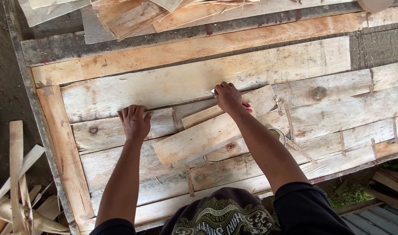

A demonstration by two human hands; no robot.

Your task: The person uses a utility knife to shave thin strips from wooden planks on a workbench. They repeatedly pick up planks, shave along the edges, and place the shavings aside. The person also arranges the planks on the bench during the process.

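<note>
A loose pale wooden board (207, 135) lies slanted across a workbench top of rough planks (173, 82). My left hand (134, 122) rests flat, fingers together, on a thin metal strip (177, 105) that runs along the planks. My right hand (228, 96) is closed on a small cutter with a red handle (246, 105), its light blade end (213, 92) touching the upper end of the slanted board beside the strip.
A roll of tape (277, 135) shows beside my right forearm. Stacked boards and thin wood strips (133, 17) lie beyond the bench. Wood offcuts and shavings (20, 191) pile on the ground at left. Grass and planks (373, 191) are at lower right.
</note>
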